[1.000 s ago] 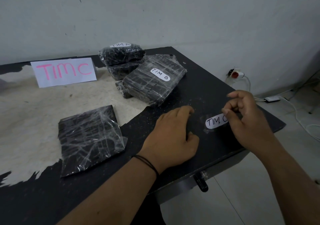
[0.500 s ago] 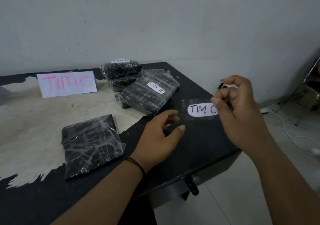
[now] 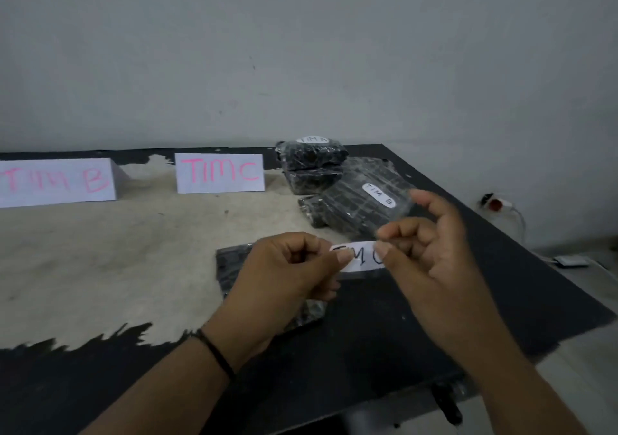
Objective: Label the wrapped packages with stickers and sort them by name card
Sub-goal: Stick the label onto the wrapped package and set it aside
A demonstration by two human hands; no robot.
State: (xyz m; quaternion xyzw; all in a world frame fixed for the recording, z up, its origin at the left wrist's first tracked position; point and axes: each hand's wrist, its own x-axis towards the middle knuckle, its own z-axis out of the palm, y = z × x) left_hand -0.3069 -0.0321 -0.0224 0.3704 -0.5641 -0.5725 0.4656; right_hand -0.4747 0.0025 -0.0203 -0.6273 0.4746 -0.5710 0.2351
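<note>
Both hands pinch the white TIM C sticker (image 3: pixel 363 256) taut between them, the left hand (image 3: pixel 287 274) on its left end, the right hand (image 3: pixel 431 254) on its right, just above the unlabelled package (image 3: pixel 234 264). Behind that package stands the TIM C card (image 3: pixel 219 172); right of the card sit the labelled packages (image 3: pixel 361 200).

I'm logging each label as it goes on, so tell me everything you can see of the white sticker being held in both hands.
The sticker is a small white strip with rounded ends, hand-lettered in black; "TIM C" is partly covered by fingers. It looks like thin paper under clear film. The left hand pinches its left end and the right hand its right end, holding it roughly level in the air above the unlabeled wrapped package.
</note>
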